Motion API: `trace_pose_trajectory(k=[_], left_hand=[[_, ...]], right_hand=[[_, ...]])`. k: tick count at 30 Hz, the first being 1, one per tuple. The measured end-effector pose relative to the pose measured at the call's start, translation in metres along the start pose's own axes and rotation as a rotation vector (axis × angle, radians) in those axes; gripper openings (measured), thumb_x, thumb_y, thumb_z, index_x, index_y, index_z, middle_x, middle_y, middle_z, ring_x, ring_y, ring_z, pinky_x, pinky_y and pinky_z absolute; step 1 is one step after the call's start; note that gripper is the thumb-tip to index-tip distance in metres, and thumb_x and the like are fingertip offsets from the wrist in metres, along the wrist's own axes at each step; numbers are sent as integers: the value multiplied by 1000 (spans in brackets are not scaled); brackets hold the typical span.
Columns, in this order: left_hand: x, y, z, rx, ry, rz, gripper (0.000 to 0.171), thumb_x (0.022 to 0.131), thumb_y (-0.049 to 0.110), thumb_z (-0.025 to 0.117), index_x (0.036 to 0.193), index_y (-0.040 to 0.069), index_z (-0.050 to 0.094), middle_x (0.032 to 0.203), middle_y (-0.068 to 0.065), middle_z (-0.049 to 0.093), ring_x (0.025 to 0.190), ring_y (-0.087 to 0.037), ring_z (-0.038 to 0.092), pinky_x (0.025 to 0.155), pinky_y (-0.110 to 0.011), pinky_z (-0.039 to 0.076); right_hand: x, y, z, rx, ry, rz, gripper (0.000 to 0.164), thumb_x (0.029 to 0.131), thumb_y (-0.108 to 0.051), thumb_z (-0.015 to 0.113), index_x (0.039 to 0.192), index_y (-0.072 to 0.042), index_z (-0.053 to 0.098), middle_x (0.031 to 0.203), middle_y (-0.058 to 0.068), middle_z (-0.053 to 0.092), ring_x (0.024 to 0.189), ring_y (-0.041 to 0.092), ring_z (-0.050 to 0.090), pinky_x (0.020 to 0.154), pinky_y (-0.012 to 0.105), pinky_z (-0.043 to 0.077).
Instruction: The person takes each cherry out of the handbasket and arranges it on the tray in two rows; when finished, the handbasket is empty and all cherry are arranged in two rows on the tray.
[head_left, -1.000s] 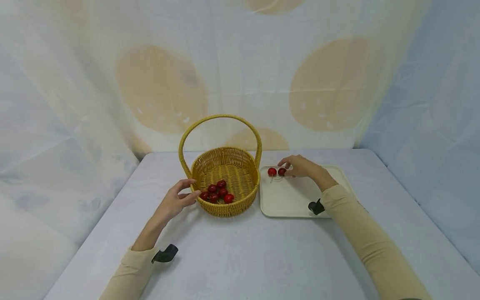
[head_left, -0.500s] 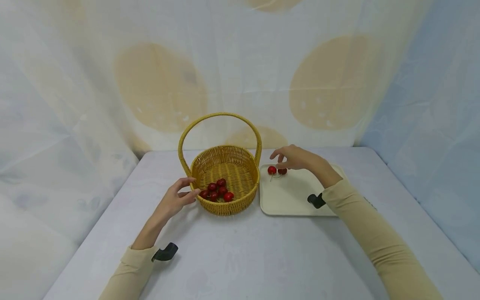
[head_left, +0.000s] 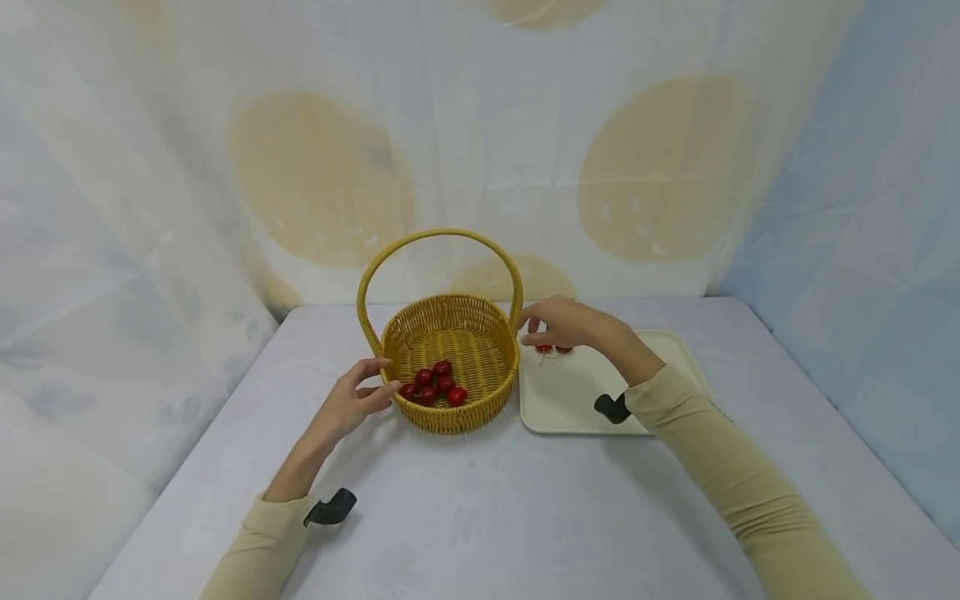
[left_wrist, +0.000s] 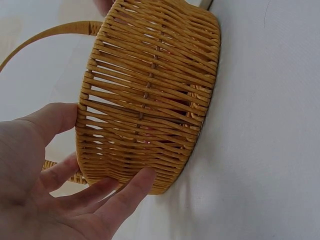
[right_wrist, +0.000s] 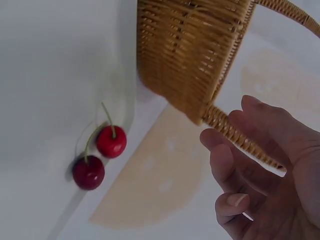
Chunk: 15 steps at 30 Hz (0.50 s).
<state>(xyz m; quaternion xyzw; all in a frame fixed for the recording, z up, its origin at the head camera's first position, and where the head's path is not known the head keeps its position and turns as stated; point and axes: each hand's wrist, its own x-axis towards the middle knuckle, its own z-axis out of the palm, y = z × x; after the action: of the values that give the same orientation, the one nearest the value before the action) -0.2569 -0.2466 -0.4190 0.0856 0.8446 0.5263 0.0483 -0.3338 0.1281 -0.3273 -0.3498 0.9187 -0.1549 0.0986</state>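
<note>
A yellow wicker basket (head_left: pixel 450 422) with a tall arched handle (head_left: pixel 441 232) stands on the table, several red cherries (head_left: pixel 427 395) lying inside it. My left hand (head_left: pixel 356 397) touches the basket's left side; in the left wrist view its thumb meets the rim and the other fingers lie along the woven wall (left_wrist: pixel 150 85). At the basket's right, my right hand (head_left: pixel 562 323) is beside the handle's base, fingers loosely bent around the handle (right_wrist: pixel 235 131); contact is hard to tell. Two stemmed cherries, one bright red (right_wrist: pixel 111 141) and one darker (right_wrist: pixel 88 172), lie on the cream tray (head_left: pixel 577 400).
The tray stands just right of the basket, under my right forearm. A pale cloth (head_left: pixel 480 150) with tan round patches hangs behind the table (head_left: pixel 465 517). Each wrist carries a black mount (head_left: pixel 331 507).
My right hand has left the darker cherry on the tray and moved left over both cherries to the basket's handle. The left hand and basket have stayed in place.
</note>
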Motion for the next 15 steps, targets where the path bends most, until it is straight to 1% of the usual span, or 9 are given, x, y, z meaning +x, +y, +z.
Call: trace_pose_trajectory(k=[4, 6, 9, 11, 13, 15], left_hand=[[0, -1, 1, 9, 3, -12, 66, 93, 41, 66, 144, 8, 40, 150, -19, 39, 121, -38, 60, 91, -39, 59], [1, -2, 1, 7, 2, -11, 66, 93, 41, 66, 143, 8, 41, 150, -19, 39, 121, -38, 60, 90, -38, 59], [2, -3, 2, -3, 2, -1, 65, 93, 40, 66, 143, 7, 41, 149, -20, 38, 121, -40, 60, 91, -40, 59], [2, -3, 1, -8, 1, 7, 65, 93, 39, 66, 143, 6, 40, 149, -21, 38, 121, -41, 59, 91, -41, 59], [2, -3, 1, -10, 5, 10, 65, 93, 38, 66, 143, 6, 40, 149, -21, 38, 121, -41, 59, 91, -41, 59], [2, -3, 1, -7, 3, 11, 65, 93, 38, 66, 143, 6, 40, 149, -21, 38, 121, -41, 59, 91, -41, 59]], right_hand=[[5, -12, 4, -24, -2, -43, 34, 97, -24, 63, 127, -7, 62, 103, 9, 72, 60, 10, 63, 66, 28, 56], [8, -17, 6, -32, -2, -55, 35, 97, -24, 63, 128, -7, 62, 103, 9, 73, 67, 12, 66, 77, 31, 58], [11, -23, 8, -31, -2, -54, 35, 97, -24, 63, 128, -8, 62, 103, 8, 74, 82, 16, 70, 86, 36, 58], [15, -26, 10, -54, -1, -61, 35, 97, -25, 63, 128, -9, 62, 104, 6, 74, 93, 17, 69, 91, 37, 56], [19, -28, 13, -48, -10, -67, 34, 97, -24, 63, 128, -9, 62, 105, 5, 73, 98, 18, 68, 90, 36, 57], [23, -29, 17, -37, -27, -68, 33, 98, -25, 62, 128, -10, 62, 105, 5, 73, 96, 17, 69, 86, 33, 58]])
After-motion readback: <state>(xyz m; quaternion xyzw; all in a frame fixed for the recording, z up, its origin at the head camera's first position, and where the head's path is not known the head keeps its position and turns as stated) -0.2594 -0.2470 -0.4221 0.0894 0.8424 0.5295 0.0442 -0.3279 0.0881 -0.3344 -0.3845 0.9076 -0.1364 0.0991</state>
